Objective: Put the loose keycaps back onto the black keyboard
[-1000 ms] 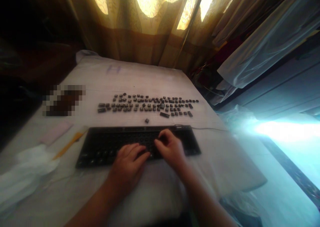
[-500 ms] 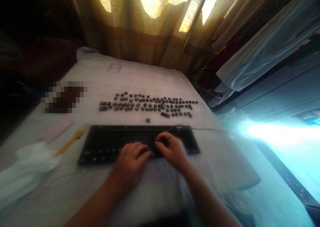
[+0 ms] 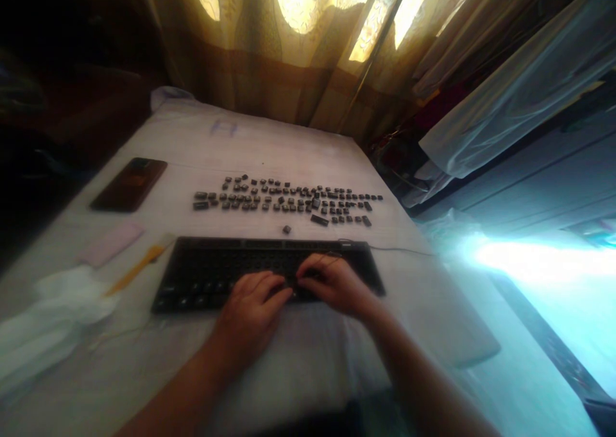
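A black keyboard (image 3: 212,264) lies on the white-covered table. Keycaps sit along its front-left rows, while bare key positions show across much of the rest. My left hand (image 3: 253,305) rests over the front middle of the keyboard, its fingers and thumb curled together. Just right of it, my right hand (image 3: 332,283) pinches at the same spot from above. Whatever small thing lies between the fingertips of either hand is hidden. Beyond the keyboard, many loose black keycaps (image 3: 246,206) are spread in rough rows, and a single keycap (image 3: 287,229) lies nearer its back edge.
On the left lie a dark phone (image 3: 129,185), a pink flat piece (image 3: 111,243), a yellow tool (image 3: 137,269) and crumpled white plastic (image 3: 72,299). A cable (image 3: 404,251) runs right from the keyboard. Curtains (image 3: 289,71) hang behind the table (image 3: 298,142).
My right hand has tilted flatter and its fingers have drawn closer to my left fingertips. My left hand stays almost in place. The view has shifted slightly.
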`<state>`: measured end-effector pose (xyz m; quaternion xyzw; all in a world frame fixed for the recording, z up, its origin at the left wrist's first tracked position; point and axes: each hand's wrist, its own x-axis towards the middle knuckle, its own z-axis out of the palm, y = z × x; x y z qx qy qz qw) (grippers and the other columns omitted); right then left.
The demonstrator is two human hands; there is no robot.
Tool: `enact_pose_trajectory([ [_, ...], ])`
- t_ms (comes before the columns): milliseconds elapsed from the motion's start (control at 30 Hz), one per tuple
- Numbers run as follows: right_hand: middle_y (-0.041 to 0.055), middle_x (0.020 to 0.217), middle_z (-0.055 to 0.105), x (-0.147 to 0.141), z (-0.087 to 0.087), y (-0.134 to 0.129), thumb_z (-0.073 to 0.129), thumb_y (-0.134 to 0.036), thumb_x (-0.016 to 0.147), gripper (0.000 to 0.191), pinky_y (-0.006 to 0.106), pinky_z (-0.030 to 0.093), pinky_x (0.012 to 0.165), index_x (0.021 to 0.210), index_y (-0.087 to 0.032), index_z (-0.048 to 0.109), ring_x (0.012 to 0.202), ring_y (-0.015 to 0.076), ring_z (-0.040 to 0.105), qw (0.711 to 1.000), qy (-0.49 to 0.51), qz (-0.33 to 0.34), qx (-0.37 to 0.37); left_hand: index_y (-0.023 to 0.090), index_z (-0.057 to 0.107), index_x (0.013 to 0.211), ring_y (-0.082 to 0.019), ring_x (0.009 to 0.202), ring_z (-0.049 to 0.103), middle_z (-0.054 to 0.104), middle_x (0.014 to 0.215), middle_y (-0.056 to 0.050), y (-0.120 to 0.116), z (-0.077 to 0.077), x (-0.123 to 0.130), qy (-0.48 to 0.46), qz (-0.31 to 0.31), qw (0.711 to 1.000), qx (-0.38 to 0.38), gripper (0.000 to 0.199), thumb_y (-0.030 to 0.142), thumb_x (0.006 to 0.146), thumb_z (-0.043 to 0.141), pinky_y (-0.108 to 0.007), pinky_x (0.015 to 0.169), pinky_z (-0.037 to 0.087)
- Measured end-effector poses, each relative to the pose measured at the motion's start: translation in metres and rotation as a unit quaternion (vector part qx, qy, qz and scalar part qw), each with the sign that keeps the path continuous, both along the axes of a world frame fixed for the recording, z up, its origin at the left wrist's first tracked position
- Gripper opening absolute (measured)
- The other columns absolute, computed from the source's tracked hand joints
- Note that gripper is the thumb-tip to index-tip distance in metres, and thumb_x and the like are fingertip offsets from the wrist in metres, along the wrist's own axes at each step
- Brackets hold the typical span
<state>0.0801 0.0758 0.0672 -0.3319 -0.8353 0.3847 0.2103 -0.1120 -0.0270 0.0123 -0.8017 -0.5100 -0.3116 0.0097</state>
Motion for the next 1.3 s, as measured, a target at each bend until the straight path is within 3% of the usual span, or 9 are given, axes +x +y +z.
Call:
enact_pose_trajectory([
  [300, 0.0036, 0.085, 0.074, 0.0, -0.001, 0.003, 0.067, -0.015, 0.086, 0.007, 0.029, 0.054, 0.078, 0.086, -0.019, 0.072, 0.08, 0.0172, 0.07, 0.997, -0.064, 0.036, 0.036, 0.019, 0.071, 0.114, -0.029, 0.108, 0.06, 0.07, 0.115, -0.011, 0.0, -0.003, -0.001, 0.007, -0.002, 1.0, -0.003, 0.031, 0.012, 0.09, 0.053, -0.047, 0.093, 0.049],
  [633, 0.0049, 0.084, 0.073, 0.0, -0.01, -0.003, 0.061, -0.02, 0.091, 0.011, 0.029, 0.054, 0.076, 0.086, -0.019, 0.071, 0.078, 0.0173, 0.068, 0.998, -0.027, 0.013, 0.064, 0.02, 0.072, 0.112, -0.027, 0.105, 0.061, 0.071, 0.112, -0.01, 0.002, -0.004, 0.0, 0.005, 0.0, 1.0, 0.008, 0.029, 0.012, 0.093, 0.051, -0.045, 0.092, 0.05],
  [1000, 0.0062, 0.083, 0.073, 0.011, -0.038, -0.012, 0.06, -0.03, 0.091, 0.016, 0.032, 0.056, 0.075, 0.085, -0.02, 0.07, 0.077, 0.0193, 0.07, 0.99, 0.093, -0.107, -0.001, 0.02, 0.071, 0.112, -0.026, 0.104, 0.062, 0.071, 0.111, -0.01, 0.003, -0.002, 0.001, 0.015, 0.0, 1.0, 0.012, 0.029, 0.013, 0.096, 0.048, -0.043, 0.09, 0.052],
  [1133, 0.0066, 0.085, 0.073, 0.009, -0.031, -0.011, 0.058, -0.025, 0.092, 0.014, 0.031, 0.056, 0.076, 0.086, -0.02, 0.07, 0.079, 0.0187, 0.069, 0.996, 0.065, -0.051, 0.034, 0.02, 0.071, 0.112, -0.026, 0.103, 0.062, 0.071, 0.111, -0.01, 0.003, -0.002, 0.0, 0.021, 0.0, 1.0, 0.01, 0.029, 0.013, 0.095, 0.048, -0.043, 0.089, 0.052],
  [1300, 0.0047, 0.087, 0.074, -0.001, -0.007, 0.003, 0.064, -0.018, 0.088, 0.008, 0.03, 0.054, 0.08, 0.087, -0.02, 0.071, 0.082, 0.0179, 0.07, 0.996, -0.049, 0.049, 0.065, 0.02, 0.071, 0.113, -0.026, 0.104, 0.062, 0.071, 0.112, -0.01, 0.003, -0.002, 0.0, 0.021, -0.002, 1.0, 0.002, 0.031, 0.012, 0.094, 0.048, -0.044, 0.089, 0.052],
])
